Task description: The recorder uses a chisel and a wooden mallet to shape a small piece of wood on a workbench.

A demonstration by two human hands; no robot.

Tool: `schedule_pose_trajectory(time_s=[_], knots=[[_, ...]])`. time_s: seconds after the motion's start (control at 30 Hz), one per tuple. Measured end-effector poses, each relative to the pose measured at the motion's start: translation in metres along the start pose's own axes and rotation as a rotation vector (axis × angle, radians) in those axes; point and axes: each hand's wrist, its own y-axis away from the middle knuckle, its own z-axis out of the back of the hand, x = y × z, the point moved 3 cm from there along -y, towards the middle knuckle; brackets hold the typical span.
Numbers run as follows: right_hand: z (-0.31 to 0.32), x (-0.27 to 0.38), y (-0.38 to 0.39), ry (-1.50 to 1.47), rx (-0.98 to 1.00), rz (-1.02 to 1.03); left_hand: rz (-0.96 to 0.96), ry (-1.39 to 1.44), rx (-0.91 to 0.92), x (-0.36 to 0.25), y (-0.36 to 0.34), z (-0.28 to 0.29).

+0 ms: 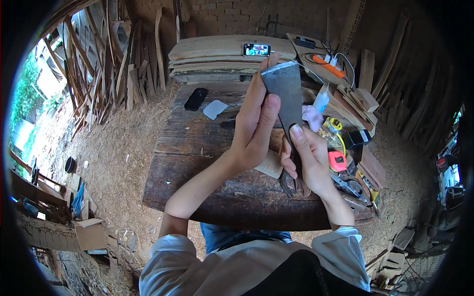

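A grey metal axe head (284, 93) stands upright at the centre of the frame, raised above the dark wooden bench (197, 143). The left hand (254, 128) wraps its left edge, fingers reaching to the top and thumb pressed on the flat face. The right hand (306, 158) pinches its narrow lower end. A pink tape measure (337, 161) lies right of the hands, a phone (256, 49) on stacked planks (212, 56) above.

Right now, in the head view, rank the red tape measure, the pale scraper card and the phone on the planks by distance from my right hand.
From the right hand:
1. Red tape measure, just right of it.
2. Pale scraper card, up left on the bench.
3. Phone, far back on the stacked planks.
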Motion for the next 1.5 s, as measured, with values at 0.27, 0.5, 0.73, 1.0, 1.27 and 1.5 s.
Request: schedule_pose_trajectory(time_s=[0.27,0.5,0.73,1.0,1.27,1.5], knots=[[0.002,-0.006,-0.003,0.053,-0.015,0.022,0.049,-0.048,-0.086,0.002,0.004,-0.002],[0.005,-0.002,-0.004,0.099,-0.063,0.074,0.109,-0.021,-0.137,0.01,0.013,-0.016],[0.005,-0.002,-0.005,0.035,-0.01,0.0,0.169,0.205,-0.181,0.01,0.003,-0.001],[0.003,-0.001,-0.003,-0.013,-0.006,-0.041,0.133,0.213,-0.032,0.003,-0.003,0.0],[0.002,-0.003,-0.005,0.027,-0.056,-0.013,0.181,0.223,-0.159,0.011,0.008,-0.006],[0.006,0.003,-0.004,0.026,-0.019,-0.041,0.214,0.234,-0.149,0.008,0.006,-0.014]])
